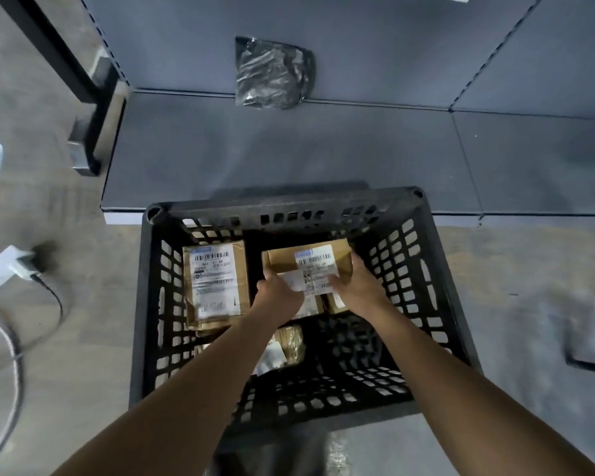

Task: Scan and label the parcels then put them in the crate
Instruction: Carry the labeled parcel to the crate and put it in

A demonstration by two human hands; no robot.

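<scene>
A black slotted plastic crate [423, 280] stands on the floor below me. Both my arms reach down into it. My left hand [278, 293] and my right hand [352, 284] grip the near corners of a brown cardboard parcel [323, 257] with a white barcode label, low inside the crate at its far right. A larger labelled brown parcel [215, 283] lies at the crate's far left. A small taped parcel [285, 348] shows between my forearms, and other parcels sit partly hidden under my hands.
A grey shelf board [289, 156] runs just beyond the crate. On it lies a black plastic-wrapped package [272, 73]. A black shelf post [83, 97] stands at the left. A white plug and cables [18, 269] lie on the concrete floor at the left.
</scene>
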